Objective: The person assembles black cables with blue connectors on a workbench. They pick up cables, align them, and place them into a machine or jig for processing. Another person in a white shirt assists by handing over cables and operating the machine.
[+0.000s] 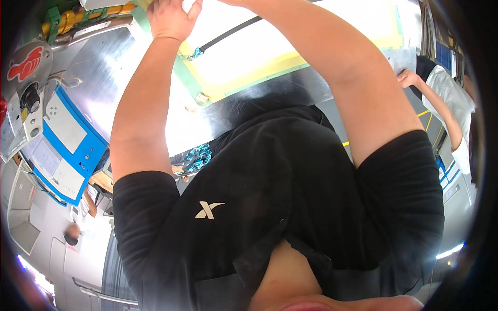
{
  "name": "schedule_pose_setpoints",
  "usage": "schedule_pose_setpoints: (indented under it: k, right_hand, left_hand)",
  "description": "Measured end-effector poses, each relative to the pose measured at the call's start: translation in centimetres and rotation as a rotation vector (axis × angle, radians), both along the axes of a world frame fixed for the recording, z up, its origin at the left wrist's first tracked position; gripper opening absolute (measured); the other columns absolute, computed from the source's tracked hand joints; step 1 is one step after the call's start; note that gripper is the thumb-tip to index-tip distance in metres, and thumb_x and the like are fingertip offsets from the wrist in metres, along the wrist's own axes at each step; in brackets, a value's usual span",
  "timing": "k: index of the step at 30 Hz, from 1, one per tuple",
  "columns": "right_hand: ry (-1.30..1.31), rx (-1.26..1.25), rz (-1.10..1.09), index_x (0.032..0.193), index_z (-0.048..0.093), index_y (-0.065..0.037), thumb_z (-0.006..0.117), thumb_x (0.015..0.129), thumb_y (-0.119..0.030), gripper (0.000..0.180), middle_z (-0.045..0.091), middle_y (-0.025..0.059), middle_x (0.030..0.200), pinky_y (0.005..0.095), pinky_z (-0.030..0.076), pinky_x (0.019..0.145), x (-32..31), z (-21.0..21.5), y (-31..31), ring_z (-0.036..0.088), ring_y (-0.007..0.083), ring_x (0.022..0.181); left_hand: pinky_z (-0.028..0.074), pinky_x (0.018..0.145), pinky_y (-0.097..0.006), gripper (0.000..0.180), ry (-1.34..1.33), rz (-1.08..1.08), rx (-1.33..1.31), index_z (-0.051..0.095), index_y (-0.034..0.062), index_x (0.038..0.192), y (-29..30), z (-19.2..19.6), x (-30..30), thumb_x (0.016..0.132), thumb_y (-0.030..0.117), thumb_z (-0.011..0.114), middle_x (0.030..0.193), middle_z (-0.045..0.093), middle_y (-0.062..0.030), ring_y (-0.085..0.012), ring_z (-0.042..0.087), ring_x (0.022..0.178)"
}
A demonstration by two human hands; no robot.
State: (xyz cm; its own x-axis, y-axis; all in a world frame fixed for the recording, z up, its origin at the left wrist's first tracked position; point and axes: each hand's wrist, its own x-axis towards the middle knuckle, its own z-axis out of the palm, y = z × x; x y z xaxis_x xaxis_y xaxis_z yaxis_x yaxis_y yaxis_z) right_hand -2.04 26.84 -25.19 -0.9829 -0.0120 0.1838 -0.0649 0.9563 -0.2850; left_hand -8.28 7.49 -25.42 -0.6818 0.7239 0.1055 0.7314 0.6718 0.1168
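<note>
White panel [254,65], just one, bears one black strip [228,36] near one left hand [174,19].

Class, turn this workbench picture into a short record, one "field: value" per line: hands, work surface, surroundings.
Left hand: over the left side of the bright panel, partly cut off by the top edge; grip unclear
Right hand: out of view; right forearm reaches over the panel
Panel border: yellow and green
On panel: black strip, one end at a blue patterned piece
Beneath: metal table
Left: blue-and-white box
Right: co-worker's hand
</note>
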Motion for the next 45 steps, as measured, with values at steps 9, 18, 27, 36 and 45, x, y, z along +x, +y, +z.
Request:
schedule_pose_setpoints:
  k: [9,18,27,36,45]
  right_hand:
    - [-0.022,0.005,-0.005,0.131,0.064,-0.01,0.059,0.093,-0.023,0.04,0.067,0.0094,0.117,0.0421,0.055,0.079,0.0,0.8,-0.5,0.072,0.0271,0.092]
    - [0.033,0.027,0.005,0.13,0.066,-0.009,0.06,0.091,-0.024,0.041,0.067,0.0083,0.114,0.0413,0.056,0.076,-0.1,-0.4,-0.1,0.072,0.0268,0.087]
    - [-0.026,0.011,0.024,0.131,0.065,-0.009,0.058,0.09,-0.018,0.043,0.066,0.0087,0.121,0.0407,0.057,0.077,-0.2,0.0,0.5,0.072,0.0263,0.089]
    - [-0.03,0.039,-0.029,0.132,0.064,-0.01,0.057,0.091,-0.015,0.042,0.065,0.009,0.118,0.0401,0.057,0.077,0.9,-0.3,2.0,0.072,0.0267,0.091]
    - [-0.015,0.061,-0.006,0.134,0.063,-0.009,0.057,0.091,-0.016,0.043,0.065,0.0092,0.121,0.0418,0.057,0.078,1.0,-0.5,1.9,0.072,0.0277,0.092]
  left_hand:
    - [0.03,0.118,-0.053,0.082,-0.004,0.025,-0.003,0.044,-0.0027,0.149,-0.4,-0.2,0.0,0.088,0.046,0.069,0.149,0.048,-0.0249,-0.0396,0.042,0.139]
    - [0.029,0.118,-0.053,0.08,-0.009,0.015,-0.003,0.046,-0.0024,0.148,-0.3,-0.4,0.0,0.088,0.046,0.069,0.149,0.049,-0.0249,-0.0395,0.042,0.139]
    - [0.029,0.118,-0.053,0.08,-0.002,0.028,-0.004,0.047,-0.0027,0.147,-0.6,-0.8,0.1,0.089,0.048,0.068,0.15,0.048,-0.0242,-0.0402,0.042,0.139]
    - [0.031,0.118,-0.05,0.079,-0.01,0.035,-0.022,0.047,-0.0036,0.147,-0.8,-0.3,0.4,0.09,0.048,0.067,0.148,0.051,-0.0247,-0.0399,0.045,0.137]
    - [0.032,0.118,-0.049,0.081,-0.031,0.083,-0.088,0.045,-0.0038,0.149,0.1,0.5,1.0,0.092,0.05,0.063,0.148,0.05,-0.0247,-0.0397,0.045,0.137]
